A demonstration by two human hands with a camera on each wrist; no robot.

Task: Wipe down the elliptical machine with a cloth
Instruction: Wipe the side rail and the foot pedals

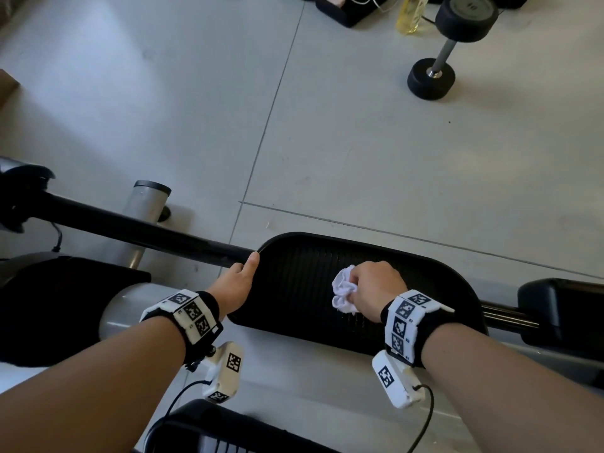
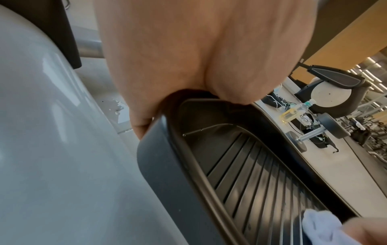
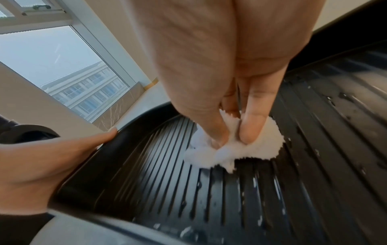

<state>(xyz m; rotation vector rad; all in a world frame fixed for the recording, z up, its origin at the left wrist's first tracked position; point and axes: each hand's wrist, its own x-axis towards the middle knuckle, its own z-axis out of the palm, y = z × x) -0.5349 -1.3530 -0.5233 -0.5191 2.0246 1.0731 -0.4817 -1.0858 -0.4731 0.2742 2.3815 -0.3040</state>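
The elliptical's black ribbed foot pedal (image 1: 300,256) (image 2: 240,165) (image 3: 209,199) lies across the lower middle of the head view. My right hand (image 1: 372,286) (image 3: 230,129) holds a bunched white cloth (image 1: 343,292) (image 3: 234,154) (image 2: 322,228) and presses it onto the pedal's ribs near the middle. Wet streaks and drops show on the ribs in the right wrist view. My left hand (image 1: 243,271) (image 2: 146,119) (image 3: 69,149) grips the pedal's left rim, thumb along the top edge, fingers curled under and hidden.
A black arm bar (image 1: 130,227) runs left from the pedal to the grey machine body (image 1: 127,308). A second pedal (image 1: 228,429) sits at the bottom. On the grey floor beyond stand a dumbbell (image 1: 447,47), a yellow-liquid bottle (image 1: 411,14) and a black tray (image 1: 346,8).
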